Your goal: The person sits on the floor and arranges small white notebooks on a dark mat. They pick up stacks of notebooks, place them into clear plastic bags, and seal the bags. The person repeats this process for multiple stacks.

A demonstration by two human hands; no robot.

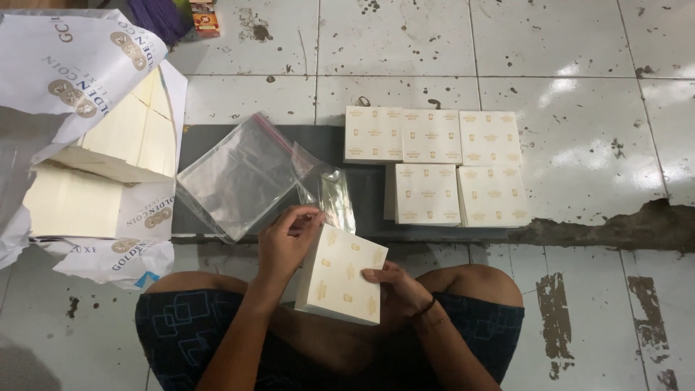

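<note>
We hold a cream napkin stack (pixel 342 275) over our lap, right hand (pixel 394 286) clamped on its near edge, left hand (pixel 288 239) pinching its top corner beside a small clear bag (pixel 329 192). It looks like bagging: the bag's mouth needs opening beyond our left fingertips. Packed stacks (pixel 434 166) lie further out, leaving open board (pixel 362 195) between.

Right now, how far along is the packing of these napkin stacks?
Done: five wrapped stacks lie in two rows on the dark board. In hand: the left hand and right hand hold another cream stack, with a small clear bag just above it. Left: a pile of clear bags and the torn-open paper bundle, which looks full of unwrapped sheets.
</note>
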